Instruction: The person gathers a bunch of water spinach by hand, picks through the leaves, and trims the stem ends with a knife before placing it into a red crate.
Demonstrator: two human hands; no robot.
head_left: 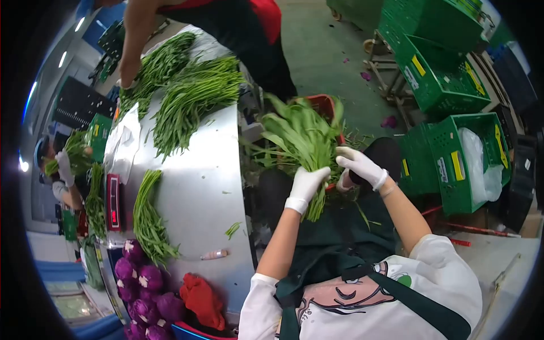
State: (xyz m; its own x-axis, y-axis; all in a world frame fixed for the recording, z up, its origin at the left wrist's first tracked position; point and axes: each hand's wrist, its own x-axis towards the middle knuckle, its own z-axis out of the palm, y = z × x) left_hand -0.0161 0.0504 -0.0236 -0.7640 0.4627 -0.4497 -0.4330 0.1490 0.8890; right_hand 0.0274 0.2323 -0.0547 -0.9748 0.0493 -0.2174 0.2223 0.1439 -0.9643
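Observation:
My left hand point(307, 186), in a white glove, is closed around the stems of a bunch of long leafy greens point(300, 136) above my lap. The leaves fan out upward and away from me; the stem ends stick out below the fist. My right hand point(362, 166), also gloved in white, is at the right side of the bunch with its fingers stretched toward it. A few loose stems point(362, 215) hang below the hands. Behind the leaves stands a red basket point(323, 105), partly hidden, with more greens around it.
On the metal table point(212, 170) at left lie heaped greens point(195, 99), a smaller bunch point(150, 221), a red-display scale point(114, 201), purple cabbages point(146, 294) and a red cloth point(202, 301). A co-worker point(226, 34) leans over the far end. Green crates point(447, 73) are stacked at right.

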